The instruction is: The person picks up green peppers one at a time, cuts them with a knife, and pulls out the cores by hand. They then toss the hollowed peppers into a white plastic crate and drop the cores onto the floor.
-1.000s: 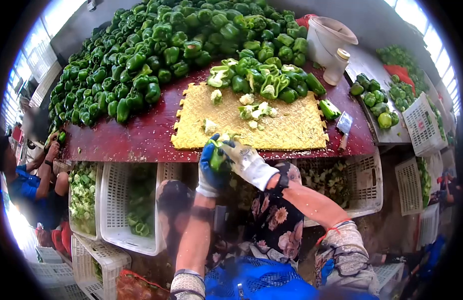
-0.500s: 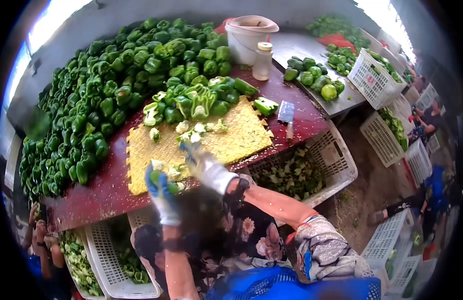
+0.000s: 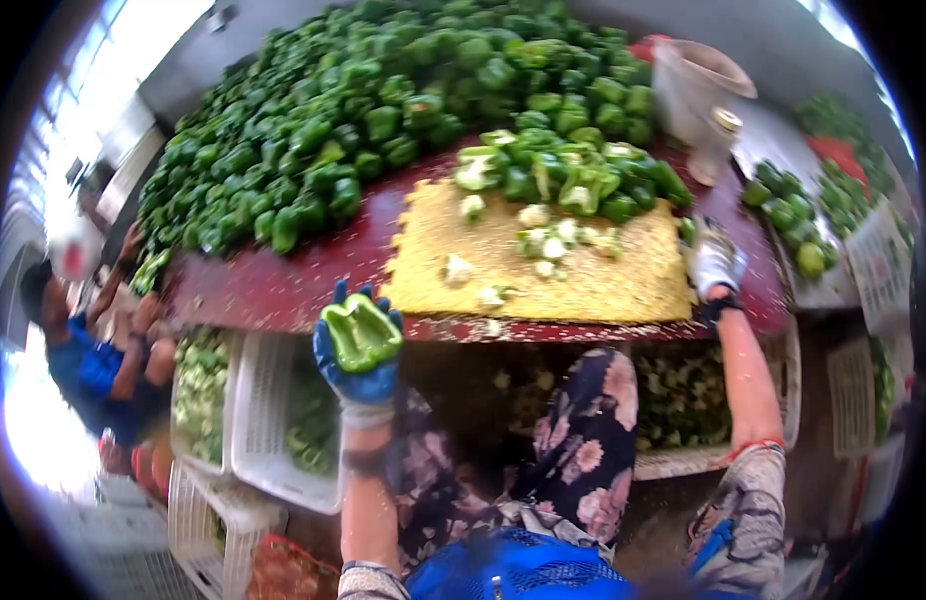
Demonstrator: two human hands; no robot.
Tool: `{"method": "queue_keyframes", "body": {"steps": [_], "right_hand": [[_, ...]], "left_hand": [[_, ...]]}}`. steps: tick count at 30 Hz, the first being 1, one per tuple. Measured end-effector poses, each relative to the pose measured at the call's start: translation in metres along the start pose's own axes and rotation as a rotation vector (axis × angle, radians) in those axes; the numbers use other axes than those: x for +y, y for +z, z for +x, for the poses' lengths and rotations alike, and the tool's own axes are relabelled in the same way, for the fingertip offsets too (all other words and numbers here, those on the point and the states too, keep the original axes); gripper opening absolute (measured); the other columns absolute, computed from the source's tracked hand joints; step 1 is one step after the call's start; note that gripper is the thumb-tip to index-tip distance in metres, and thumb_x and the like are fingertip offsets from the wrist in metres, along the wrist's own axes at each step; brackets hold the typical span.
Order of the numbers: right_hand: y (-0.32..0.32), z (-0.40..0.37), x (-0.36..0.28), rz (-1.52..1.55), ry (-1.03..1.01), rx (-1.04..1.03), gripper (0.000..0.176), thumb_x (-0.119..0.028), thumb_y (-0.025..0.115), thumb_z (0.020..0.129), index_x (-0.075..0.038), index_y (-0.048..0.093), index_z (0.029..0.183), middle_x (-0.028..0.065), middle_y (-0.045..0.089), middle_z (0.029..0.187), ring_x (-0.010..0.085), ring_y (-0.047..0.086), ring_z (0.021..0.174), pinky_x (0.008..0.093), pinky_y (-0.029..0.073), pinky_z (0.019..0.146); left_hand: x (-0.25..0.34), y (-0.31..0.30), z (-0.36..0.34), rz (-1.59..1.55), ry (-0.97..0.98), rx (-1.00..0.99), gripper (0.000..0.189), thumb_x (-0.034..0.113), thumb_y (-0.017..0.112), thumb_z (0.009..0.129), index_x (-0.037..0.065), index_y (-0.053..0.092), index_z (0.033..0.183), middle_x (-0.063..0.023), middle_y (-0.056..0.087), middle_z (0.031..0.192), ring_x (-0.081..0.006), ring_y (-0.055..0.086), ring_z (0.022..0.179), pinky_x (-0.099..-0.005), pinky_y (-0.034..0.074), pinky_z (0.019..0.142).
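Observation:
A cut green pepper half (image 3: 361, 333), its hollow inside facing up, rests in my left hand (image 3: 355, 372), whose blue-gloved fingers curve around it in front of the table edge. Over the right end of the yellow mat (image 3: 623, 285) is my right hand (image 3: 718, 262), gloved, beside a green pepper piece (image 3: 686, 231). Its fingers are blurred, and whatever lies under them cannot be made out. Pale pepper cores (image 3: 553, 248) and seeds are scattered on the mat. Cut and whole peppers (image 3: 568, 175) lie along its back edge.
A large heap of green peppers (image 3: 313, 130) covers the back of the red table (image 3: 283, 285). A white bucket (image 3: 688, 90) and a jar (image 3: 715, 148) stand at the back right. Crates (image 3: 258, 430) sit below the table. Another person (image 3: 93, 350) is at the left.
My left hand has moved off the mat's front edge with the pepper, now open side up. My right hand has gone from the mat's middle to its right end. The view has turned left.

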State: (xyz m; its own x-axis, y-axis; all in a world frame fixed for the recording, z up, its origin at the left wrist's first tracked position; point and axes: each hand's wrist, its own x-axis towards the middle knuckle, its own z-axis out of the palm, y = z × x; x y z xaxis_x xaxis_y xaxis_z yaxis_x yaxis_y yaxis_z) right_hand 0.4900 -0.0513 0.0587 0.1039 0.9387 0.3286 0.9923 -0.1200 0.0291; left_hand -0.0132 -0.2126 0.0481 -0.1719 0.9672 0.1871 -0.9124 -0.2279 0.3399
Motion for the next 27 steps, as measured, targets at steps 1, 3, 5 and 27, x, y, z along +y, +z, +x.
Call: {"method": "queue_keyframes", "body": {"steps": [1, 3, 5, 27], "right_hand": [[-0.003, -0.001, -0.006, -0.055, 0.051, -0.089, 0.049, -0.029, 0.069, 0.084, -0.010, 0.056, 0.128, 0.0152, 0.065, 0.116, 0.0318, 0.063, 0.109, 0.0466, 0.048, 0.094], [0.024, 0.007, 0.011, -0.192, 0.074, -0.148, 0.039, -0.024, 0.069, 0.084, -0.007, 0.060, 0.118, 0.0139, 0.067, 0.108, 0.0300, 0.066, 0.101, 0.0449, 0.052, 0.089], [0.038, 0.004, 0.019, -0.296, -0.029, -0.011, 0.030, -0.021, 0.065, 0.087, -0.009, 0.061, 0.115, 0.0124, 0.068, 0.100, 0.0269, 0.068, 0.092, 0.0413, 0.055, 0.078], [-0.082, -0.142, -0.240, 0.989, -0.436, -0.617, 0.046, -0.035, 0.058, 0.094, 0.000, 0.058, 0.124, 0.0235, 0.064, 0.118, 0.0374, 0.061, 0.115, 0.0425, 0.048, 0.098]], "left_hand": [[0.003, 0.002, -0.002, 0.003, 0.026, -0.009, 0.061, 0.047, 0.048, 0.099, 0.011, 0.041, 0.148, -0.0193, 0.054, 0.139, -0.0377, 0.058, 0.119, -0.0533, 0.044, 0.104], [0.005, 0.006, -0.004, -0.001, 0.046, -0.047, 0.064, 0.048, 0.047, 0.099, 0.010, 0.039, 0.149, -0.0203, 0.053, 0.140, -0.0378, 0.057, 0.120, -0.0528, 0.044, 0.103], [0.002, 0.007, -0.003, -0.023, 0.042, -0.019, 0.066, 0.050, 0.047, 0.098, 0.011, 0.035, 0.151, -0.0199, 0.056, 0.137, -0.0381, 0.058, 0.119, -0.0534, 0.045, 0.103], [-0.103, 0.042, -0.020, 0.824, 0.030, -0.150, 0.064, 0.034, 0.055, 0.095, -0.001, 0.039, 0.147, -0.0114, 0.054, 0.132, -0.0185, 0.053, 0.115, -0.0332, 0.039, 0.105]]}}
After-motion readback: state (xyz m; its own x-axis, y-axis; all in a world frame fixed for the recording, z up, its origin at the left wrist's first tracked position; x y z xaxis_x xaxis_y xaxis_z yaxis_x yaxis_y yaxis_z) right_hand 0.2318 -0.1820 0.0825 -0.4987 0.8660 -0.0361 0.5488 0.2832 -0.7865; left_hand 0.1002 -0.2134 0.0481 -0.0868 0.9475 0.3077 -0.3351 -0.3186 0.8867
